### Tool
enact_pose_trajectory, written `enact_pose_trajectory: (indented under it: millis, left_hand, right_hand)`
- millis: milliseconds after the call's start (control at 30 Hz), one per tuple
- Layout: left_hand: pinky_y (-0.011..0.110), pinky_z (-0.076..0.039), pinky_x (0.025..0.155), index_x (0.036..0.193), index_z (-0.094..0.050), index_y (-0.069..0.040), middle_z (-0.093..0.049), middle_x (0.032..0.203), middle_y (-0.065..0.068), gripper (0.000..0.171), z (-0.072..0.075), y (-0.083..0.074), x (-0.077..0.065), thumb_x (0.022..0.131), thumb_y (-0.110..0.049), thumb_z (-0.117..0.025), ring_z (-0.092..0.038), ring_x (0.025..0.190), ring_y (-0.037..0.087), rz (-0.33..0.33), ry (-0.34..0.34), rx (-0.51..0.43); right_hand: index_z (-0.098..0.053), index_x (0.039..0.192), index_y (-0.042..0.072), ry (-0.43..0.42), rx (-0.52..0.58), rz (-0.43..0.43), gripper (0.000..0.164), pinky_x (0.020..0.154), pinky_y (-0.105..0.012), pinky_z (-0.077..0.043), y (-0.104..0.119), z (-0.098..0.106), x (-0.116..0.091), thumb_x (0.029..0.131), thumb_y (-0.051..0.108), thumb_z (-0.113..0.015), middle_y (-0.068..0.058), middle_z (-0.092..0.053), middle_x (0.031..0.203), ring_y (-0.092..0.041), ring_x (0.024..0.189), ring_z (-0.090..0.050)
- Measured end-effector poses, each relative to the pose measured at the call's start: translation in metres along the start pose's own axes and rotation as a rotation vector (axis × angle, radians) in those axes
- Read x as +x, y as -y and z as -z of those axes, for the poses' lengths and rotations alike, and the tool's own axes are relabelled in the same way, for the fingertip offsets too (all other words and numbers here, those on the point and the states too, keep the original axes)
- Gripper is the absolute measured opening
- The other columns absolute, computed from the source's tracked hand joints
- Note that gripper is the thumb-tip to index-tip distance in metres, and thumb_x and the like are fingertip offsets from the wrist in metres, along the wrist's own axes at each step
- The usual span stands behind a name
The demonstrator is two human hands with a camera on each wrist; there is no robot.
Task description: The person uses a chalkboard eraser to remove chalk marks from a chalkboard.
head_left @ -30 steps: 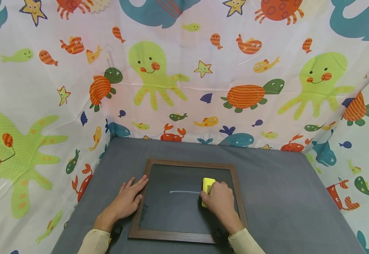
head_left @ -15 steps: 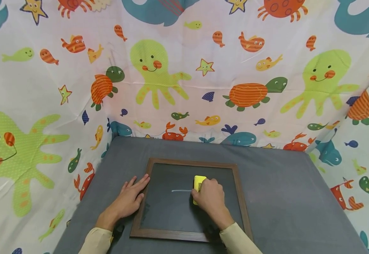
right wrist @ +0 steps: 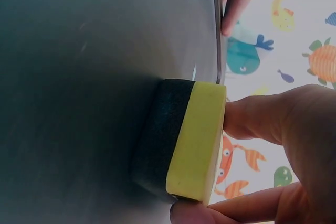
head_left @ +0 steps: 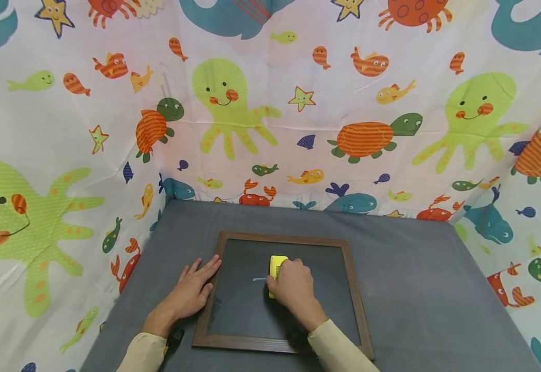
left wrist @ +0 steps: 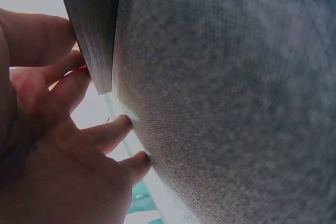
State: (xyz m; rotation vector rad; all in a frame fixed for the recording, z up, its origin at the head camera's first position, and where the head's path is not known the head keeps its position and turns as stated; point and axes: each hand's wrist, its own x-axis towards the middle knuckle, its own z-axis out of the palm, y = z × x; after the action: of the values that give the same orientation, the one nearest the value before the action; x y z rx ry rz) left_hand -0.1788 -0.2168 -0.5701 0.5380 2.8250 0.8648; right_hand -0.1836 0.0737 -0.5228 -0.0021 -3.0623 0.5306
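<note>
Sea-creature fabric hangs behind and to the sides, with a grey-covered desk below it. Leftmost: my left hand, fingers straight and spread, fingertips against the left side of the brown frame. Touch only, no grip. If those fingertips are too light, a sideways push could slide frame and board together, or turn them askew. (I see nothing else bracing them on this side.) Next, on the dark board, a short pale line, just left of my right thumb. Too little pressure there and it might smear rather than lift. Then the yellow eraser, on the board near its middle, dark side facing down; whether it sits fully flat I cannot tell. My right hand pinches it between thumb and fingers. Tilted, I judge, only one edge would rub, leaving streaks; pinched loosely, it could twist out. Farthest right, no hand on the frame's right side, so the board might pivot about my left fingertips.
</note>
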Motion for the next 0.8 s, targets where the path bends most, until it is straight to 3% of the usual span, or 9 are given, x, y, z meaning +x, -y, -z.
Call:
enact_pose_trajectory:
  millis: [800]
  left_hand:
    - [0.082, -0.009, 0.127, 0.172, -0.037, -0.011, -0.027, 0.182, 0.005, 0.065, -0.003, 0.001, 0.001, 0.110, -0.007, -0.058, -0.017, 0.166, 0.054, 0.011, -0.008, 0.006]
  right_hand:
    - [-0.071, 0.084, 0.005, 0.042, -0.001, 0.061, 0.041, 0.056, -0.039, -0.057, 0.041, -0.011, 0.005, 0.089, 0.043, -0.084, -0.008, -0.057, 0.078, -0.024, 0.062, -0.057]
